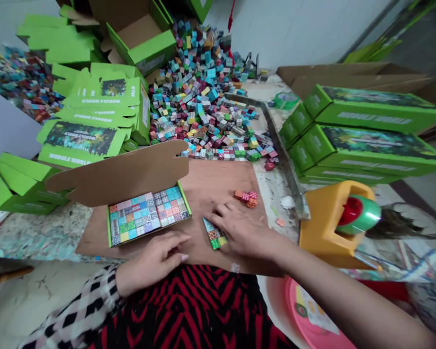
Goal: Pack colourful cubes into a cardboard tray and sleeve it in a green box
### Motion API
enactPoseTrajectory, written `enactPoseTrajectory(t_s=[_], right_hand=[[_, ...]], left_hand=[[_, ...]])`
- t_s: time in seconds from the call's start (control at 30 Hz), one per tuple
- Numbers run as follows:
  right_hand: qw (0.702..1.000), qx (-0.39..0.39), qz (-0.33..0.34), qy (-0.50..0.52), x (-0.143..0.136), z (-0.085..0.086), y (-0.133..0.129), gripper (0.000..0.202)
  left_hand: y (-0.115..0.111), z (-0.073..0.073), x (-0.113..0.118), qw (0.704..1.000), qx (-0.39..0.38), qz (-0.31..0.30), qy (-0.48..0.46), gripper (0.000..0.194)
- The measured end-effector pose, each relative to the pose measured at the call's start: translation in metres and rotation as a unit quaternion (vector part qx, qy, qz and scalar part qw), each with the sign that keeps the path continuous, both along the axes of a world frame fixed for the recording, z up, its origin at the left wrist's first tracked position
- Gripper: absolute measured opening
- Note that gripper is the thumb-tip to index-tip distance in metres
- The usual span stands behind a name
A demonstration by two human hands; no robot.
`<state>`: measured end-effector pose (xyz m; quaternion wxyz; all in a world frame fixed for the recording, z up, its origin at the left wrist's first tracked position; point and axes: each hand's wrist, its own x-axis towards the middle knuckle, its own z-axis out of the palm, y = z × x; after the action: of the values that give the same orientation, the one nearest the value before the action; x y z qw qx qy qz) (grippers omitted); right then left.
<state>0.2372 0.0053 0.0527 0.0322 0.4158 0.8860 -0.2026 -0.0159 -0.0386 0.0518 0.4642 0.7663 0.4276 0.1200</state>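
An open cardboard box (186, 203) with a green rim lies on the brown board, filled with rows of small patterned cubes (138, 213); its brown lid stands up at the back. My left hand (154, 261) rests in front of this box, thumb apart from the loosely bent fingers, with nothing visible in it. To the right, my right hand (236, 228) closes over a small block of patterned cubes (215, 237) lying on the board. The palm and fingers hide part of that block. Several loose red and orange cubes (246, 197) sit just beyond my right hand.
A large heap of cubes (207, 106) spreads behind the brown board (218, 179). Flattened green boxes (90, 131) pile up at the left. Closed green boxes (370, 145) are stacked at the right, behind a yellow tape dispenser (316, 228). A metal bar (281, 150) borders the heap.
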Motion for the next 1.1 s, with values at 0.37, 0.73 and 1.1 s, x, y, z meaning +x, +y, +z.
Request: enactPoseTrajectory(t_s=[0.37,0.73,1.1], right_hand=[[0.998,0.018,0.027,-0.048,-0.003,0.006,0.002,0.078],[0.994,-0.039,0.0,-0.1,-0.01,0.012,0.002,0.085],[0.993,-0.076,-0.031,-0.083,0.025,0.006,0.005,0.101]], left_hand=[[-0.008,0.008,-0.026,1.0,-0.02,0.019,-0.013,0.038],[-0.009,-0.001,-0.03,1.0,0.006,0.008,0.006,0.036],[0.0,-0.004,-0.009,0.999,-0.025,-0.014,0.017,0.04]])
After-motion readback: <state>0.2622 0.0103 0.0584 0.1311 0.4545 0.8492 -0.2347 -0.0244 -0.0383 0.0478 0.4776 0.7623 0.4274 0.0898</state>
